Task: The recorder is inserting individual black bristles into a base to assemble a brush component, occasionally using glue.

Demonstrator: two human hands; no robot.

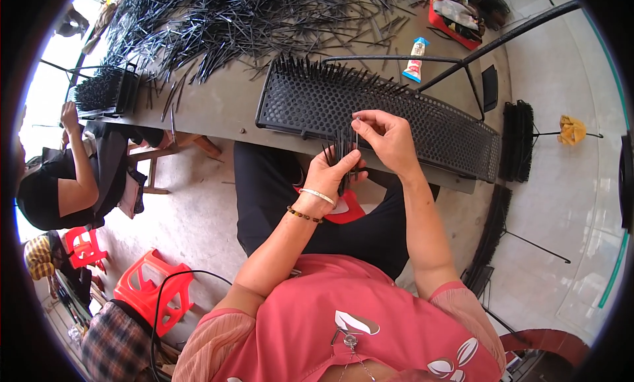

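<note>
A bundle of thin black plastic strips (343, 159) stands roughly upright in my left hand (323, 177), whose fingers and thumb close around it. Just above and to the right, my right hand (388, 139) pinches the upper end of a single thin strip (357, 138) between thumb and fingertips. Directly beyond both hands, a long black perforated panel (389, 121) in a wire frame lies slanted at the table's near edge. Similar black strips (330, 73) stick up in rows from holes along its far side; most nearer holes show no strips.
A large heap of loose black strips (224, 25) covers the far left of the grey table (198, 104). A wrapped snack (415, 60) and a red tray (456, 15) sit at far right. Finished-looking black brushes (518, 141) stand right. Another person (72, 177) works at left, near red stools (155, 286).
</note>
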